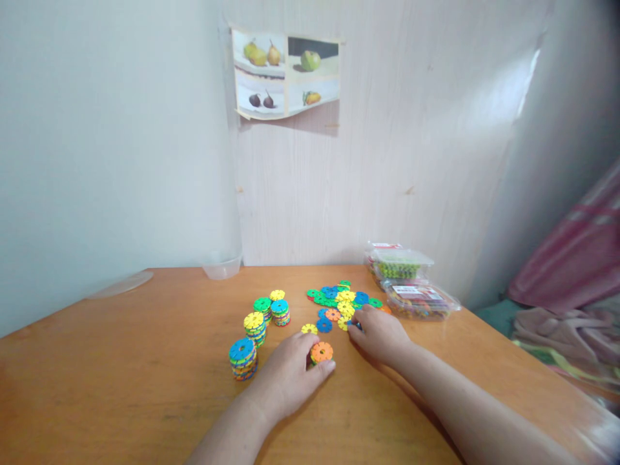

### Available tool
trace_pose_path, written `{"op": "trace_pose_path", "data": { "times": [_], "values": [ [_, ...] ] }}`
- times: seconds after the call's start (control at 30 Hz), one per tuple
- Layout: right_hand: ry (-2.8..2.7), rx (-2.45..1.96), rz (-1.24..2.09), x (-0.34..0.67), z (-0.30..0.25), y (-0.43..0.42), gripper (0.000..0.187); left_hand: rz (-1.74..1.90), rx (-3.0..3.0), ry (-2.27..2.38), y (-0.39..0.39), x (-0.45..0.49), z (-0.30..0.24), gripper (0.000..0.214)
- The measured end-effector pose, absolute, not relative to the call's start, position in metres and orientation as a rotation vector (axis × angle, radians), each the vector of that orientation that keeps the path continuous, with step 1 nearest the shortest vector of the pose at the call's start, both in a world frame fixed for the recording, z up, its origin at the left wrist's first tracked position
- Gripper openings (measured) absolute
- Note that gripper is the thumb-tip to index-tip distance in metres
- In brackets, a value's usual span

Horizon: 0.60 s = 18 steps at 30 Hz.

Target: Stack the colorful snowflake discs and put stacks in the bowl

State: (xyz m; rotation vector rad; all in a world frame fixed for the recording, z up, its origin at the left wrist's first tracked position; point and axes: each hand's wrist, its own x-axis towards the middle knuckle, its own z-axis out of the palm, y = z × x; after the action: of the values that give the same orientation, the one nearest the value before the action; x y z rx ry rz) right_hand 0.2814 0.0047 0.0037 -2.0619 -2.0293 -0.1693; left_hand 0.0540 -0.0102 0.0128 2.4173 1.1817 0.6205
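My left hand is curled around a short stack of notched plastic discs with an orange one on top. My right hand has its fingers bent together at the near right edge of a loose pile of such discs in yellow, green, blue and orange. A bit of a blue disc shows at the right fingertips, mostly covered by them. Just beyond my left fingers lies a yellow disc. Left of that hand stand several stacks, the nearest a blue-topped stack.
Clear lidded boxes with colourful contents stand at the right rear of the wooden table. A clear plastic tub and a flat translucent lid lie at the back left. Fruit pictures hang on the wall.
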Motion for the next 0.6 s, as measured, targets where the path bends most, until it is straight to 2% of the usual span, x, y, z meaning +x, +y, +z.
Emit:
{"op": "trace_pose_path", "data": {
  "times": [0.13,0.2,0.33,0.4,0.5,0.6],
  "values": [
    [-1.9,-1.975,-0.198,0.284,0.011,0.004,0.031,0.606,2.419,1.186,-0.01,0.054,0.013,0.018],
    [-1.792,-1.859,0.023,0.282,0.013,0.002,0.032,0.597,2.407,1.191,-0.01,0.054,0.013,0.018],
    [-1.585,-1.534,0.776,0.267,0.012,-0.006,0.033,0.6,2.376,1.186,-0.008,0.054,0.011,0.018],
    [-1.502,-1.413,1.016,0.256,0.009,-0.01,0.032,0.605,2.361,1.169,-0.008,0.053,0.01,0.019],
    [-1.458,-1.349,1.178,0.244,0.006,-0.013,0.034,0.613,2.339,1.12,-0.007,0.053,0.009,0.018],
    [-1.456,-1.383,1.177,0.244,0.006,-0.011,0.033,0.616,2.345,1.126,-0.007,0.053,0.009,0.016]
  ]
}}
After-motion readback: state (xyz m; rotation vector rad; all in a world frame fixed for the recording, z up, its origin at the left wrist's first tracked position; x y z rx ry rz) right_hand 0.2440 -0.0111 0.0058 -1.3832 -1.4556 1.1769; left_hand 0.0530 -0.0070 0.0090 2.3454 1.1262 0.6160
